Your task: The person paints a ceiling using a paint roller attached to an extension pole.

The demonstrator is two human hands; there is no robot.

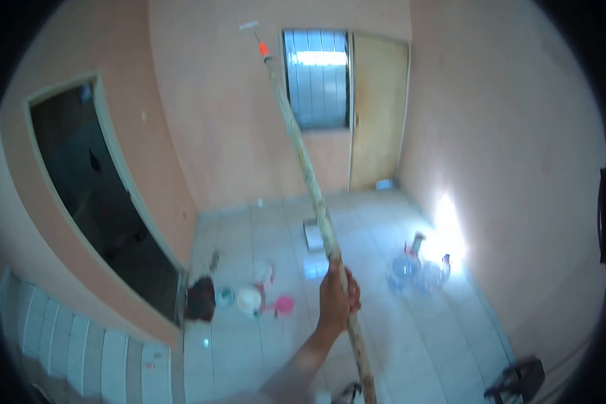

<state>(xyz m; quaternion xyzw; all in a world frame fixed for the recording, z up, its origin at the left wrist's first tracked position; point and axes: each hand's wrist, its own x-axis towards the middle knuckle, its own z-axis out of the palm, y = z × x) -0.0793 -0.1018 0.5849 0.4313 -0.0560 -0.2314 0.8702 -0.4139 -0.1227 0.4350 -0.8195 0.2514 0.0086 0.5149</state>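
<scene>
My left hand (335,297) is closed around a long, rough wooden pole (303,161), gripping its lower part. The pole leans up and away from me, and its lower end runs out of view at the bottom. A small paint roller with an orange handle (264,49) is fixed at the top end. Its thin wire leads to a narrow white roller head (249,25), at or close to the far pink wall (215,87); contact cannot be made out. My right hand is out of view.
A window (316,81) and wooden door (379,111) are at the back. Clear bottles (405,271) stand by the right wall. A pink dipper (284,306), a white container (249,299) and a dark bucket-like item (200,299) sit left. Steps (77,343) and a dark doorway (94,175) flank the left.
</scene>
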